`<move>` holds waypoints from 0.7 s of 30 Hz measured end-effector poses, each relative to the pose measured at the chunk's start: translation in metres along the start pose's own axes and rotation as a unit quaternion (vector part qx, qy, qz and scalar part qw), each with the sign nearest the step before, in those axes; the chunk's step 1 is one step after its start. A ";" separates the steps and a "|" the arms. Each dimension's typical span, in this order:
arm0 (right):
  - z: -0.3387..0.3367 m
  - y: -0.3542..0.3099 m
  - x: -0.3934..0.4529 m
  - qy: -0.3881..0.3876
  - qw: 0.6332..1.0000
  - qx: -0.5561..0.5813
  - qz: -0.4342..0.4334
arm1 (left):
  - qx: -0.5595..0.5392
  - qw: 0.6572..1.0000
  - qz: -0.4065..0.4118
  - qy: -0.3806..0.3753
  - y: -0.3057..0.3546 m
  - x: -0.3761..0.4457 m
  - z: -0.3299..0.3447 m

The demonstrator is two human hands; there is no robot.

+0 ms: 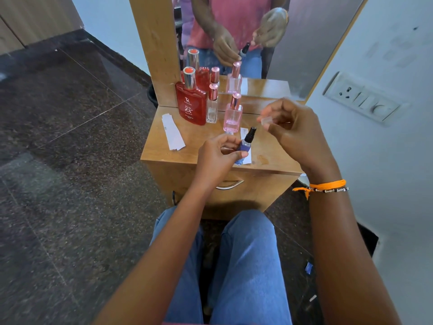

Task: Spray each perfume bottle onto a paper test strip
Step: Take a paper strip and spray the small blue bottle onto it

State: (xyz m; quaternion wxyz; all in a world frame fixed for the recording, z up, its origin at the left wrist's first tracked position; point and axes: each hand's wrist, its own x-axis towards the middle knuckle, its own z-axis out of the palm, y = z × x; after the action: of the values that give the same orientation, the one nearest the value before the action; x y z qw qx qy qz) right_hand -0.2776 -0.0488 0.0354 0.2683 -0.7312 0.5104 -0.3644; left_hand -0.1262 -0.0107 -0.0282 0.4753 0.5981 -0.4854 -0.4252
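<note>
Dark speckled floor tiles surround our small wooden dresser (pixel 201 146), whose mirror (pixel 269 43) rises at the back. Our left hand (pixel 216 156) is closed around a small blue spray bottle (pixel 244 146), tilted, its black nozzle (pixel 251 132) bare and pointing up to the right, over a paper strip (pixel 246 158) lying on the top. Our right hand (pixel 290 127) hovers above, fingers pinched on a clear cap (pixel 266 120). Behind stand a red bottle (pixel 191 103), a slim clear bottle (pixel 212 106) just beside it and a pink bottle (pixel 232 114). More paper strips (pixel 173 132) lie fanned at the left edge.
</note>
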 end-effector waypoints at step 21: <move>0.019 0.010 -0.003 0.080 0.969 0.199 0.121 | 0.018 1.000 -0.003 0.006 -0.001 0.000 0.004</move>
State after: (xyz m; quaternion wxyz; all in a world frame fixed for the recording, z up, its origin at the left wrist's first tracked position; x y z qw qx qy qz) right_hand -0.2684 -0.0489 0.0161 0.4087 -0.5643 0.5324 -0.4807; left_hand -0.1301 -0.0111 -0.0295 0.4660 0.6107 -0.4881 -0.4144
